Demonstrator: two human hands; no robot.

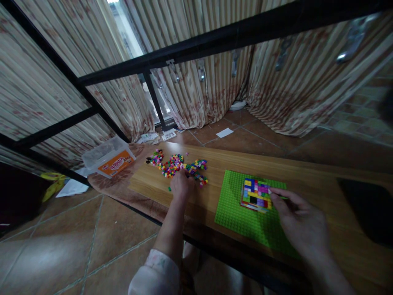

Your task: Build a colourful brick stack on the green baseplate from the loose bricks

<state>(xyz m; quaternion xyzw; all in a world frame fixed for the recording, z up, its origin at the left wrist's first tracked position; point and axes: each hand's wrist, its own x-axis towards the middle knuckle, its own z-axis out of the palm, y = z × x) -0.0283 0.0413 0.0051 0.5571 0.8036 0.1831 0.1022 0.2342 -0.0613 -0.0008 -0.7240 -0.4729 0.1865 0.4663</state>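
Observation:
A green baseplate lies on the wooden table, with a square build of mixed-colour bricks on it. My right hand rests at the build's right edge, its fingertips touching the side of the bricks. A loose pile of small coloured bricks is spread on the table's left part. My left hand reaches into the near edge of that pile, fingers curled down among the bricks; what they pinch is hidden.
A clear plastic box with an orange label sits at the table's left end. A dark flat object lies on the right. Black metal bars cross overhead, striped curtains hang behind, and papers lie on the tiled floor.

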